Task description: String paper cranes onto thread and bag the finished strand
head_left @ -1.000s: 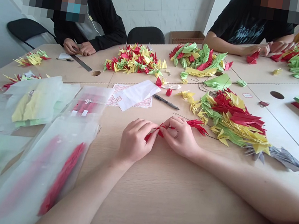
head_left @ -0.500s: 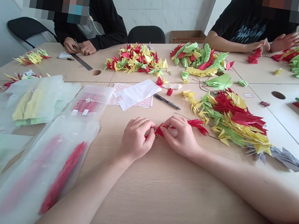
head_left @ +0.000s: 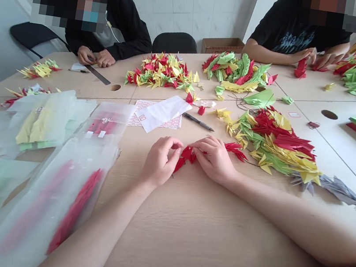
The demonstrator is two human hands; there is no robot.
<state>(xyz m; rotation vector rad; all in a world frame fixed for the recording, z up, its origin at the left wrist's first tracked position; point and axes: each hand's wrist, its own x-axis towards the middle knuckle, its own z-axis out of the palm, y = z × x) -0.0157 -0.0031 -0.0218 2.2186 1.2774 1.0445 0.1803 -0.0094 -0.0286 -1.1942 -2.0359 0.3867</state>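
Small red origami cranes (head_left: pixel 188 154) lie between my hands over the table, apparently joined on a dark thread. My right hand (head_left: pixel 216 160) is closed on one of them, fingers bent over it from above. Just left of them my left hand (head_left: pixel 161 160) is raised, thumb and index finger apart, with a red paper piece (head_left: pixel 179 165) beside the thumb. Its other fingers curl and are partly hidden. Behind my right hand, a bundle of red cranes (head_left: pixel 236 150) rests on the table.
Clear plastic bags (head_left: pixel 60 178) of folded paper cover the left side. A pen (head_left: pixel 199 122) and white paper (head_left: pixel 164 112) lie ahead. A pile of coloured cranes (head_left: pixel 280 142) is at right. Two people sit opposite, their hands on the table; a metal ruler (head_left: pixel 98 74) lies there.
My left thumb and index finger have parted and moved slightly left from the red crane. More red paper shows between my hands. The co-worker at right has lowered a hand to the table.
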